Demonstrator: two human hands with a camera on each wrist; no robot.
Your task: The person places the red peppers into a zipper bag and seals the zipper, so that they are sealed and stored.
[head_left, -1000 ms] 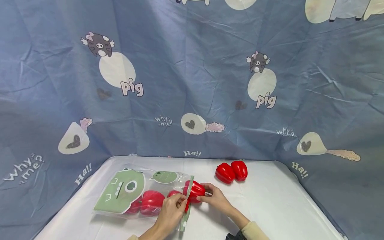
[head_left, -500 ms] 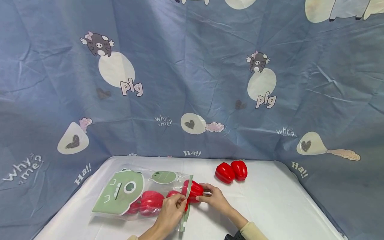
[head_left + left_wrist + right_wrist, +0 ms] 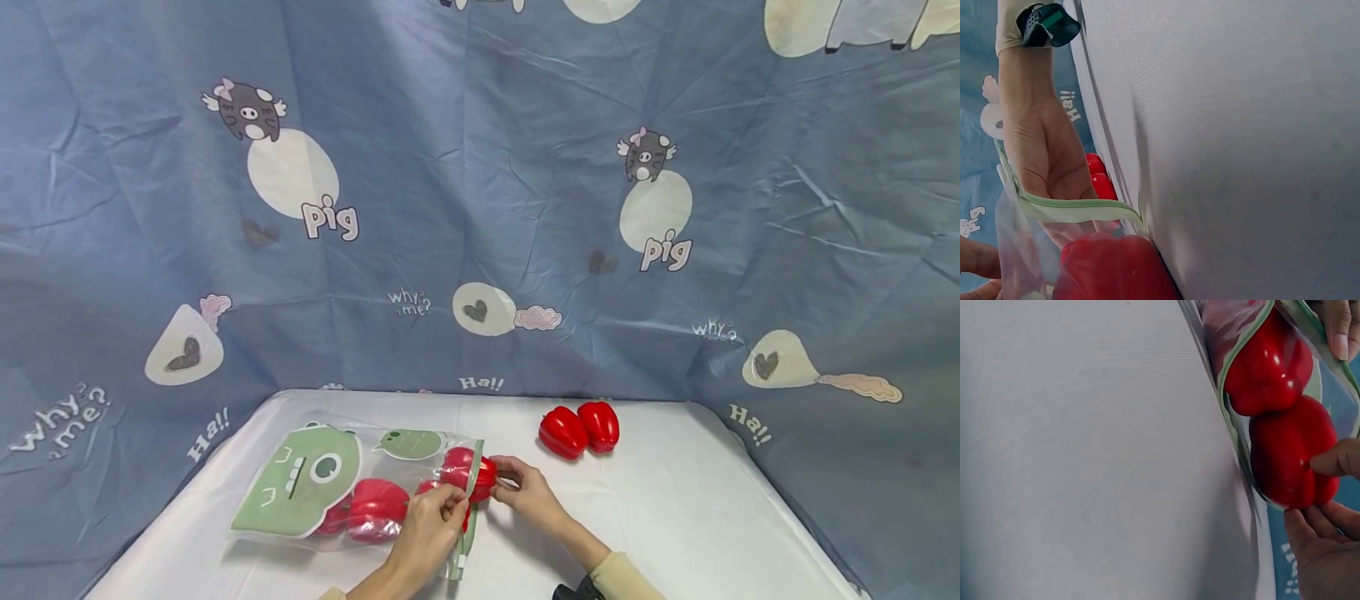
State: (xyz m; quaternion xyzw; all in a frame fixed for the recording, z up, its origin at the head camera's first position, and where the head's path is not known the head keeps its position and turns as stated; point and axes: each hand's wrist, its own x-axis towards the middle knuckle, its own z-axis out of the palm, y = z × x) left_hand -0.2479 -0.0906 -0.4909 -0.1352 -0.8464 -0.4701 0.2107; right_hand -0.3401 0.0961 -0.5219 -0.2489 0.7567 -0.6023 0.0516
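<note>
A clear zip bag (image 3: 311,487) with a green monster print lies on its side, mouth facing right. Several red bell peppers (image 3: 375,510) are inside it. My left hand (image 3: 427,529) pinches the upper edge of the bag's mouth; its fingertips show at the top right of the right wrist view. At the opening, my right hand (image 3: 531,500) holds another red bell pepper (image 3: 1294,450) between thumb and fingers. That pepper is partly within the green-edged mouth and touches a second pepper (image 3: 1269,365) just inside.
Two more red bell peppers (image 3: 581,429) sit side by side toward the back right of the white table (image 3: 660,500). A blue printed curtain (image 3: 525,208) hangs behind and along both sides of the table.
My right hand has moved left, pushing the bell pepper further into the bag's mouth. My left hand stays at the bag's edge, and the two peppers at the back have not moved.
</note>
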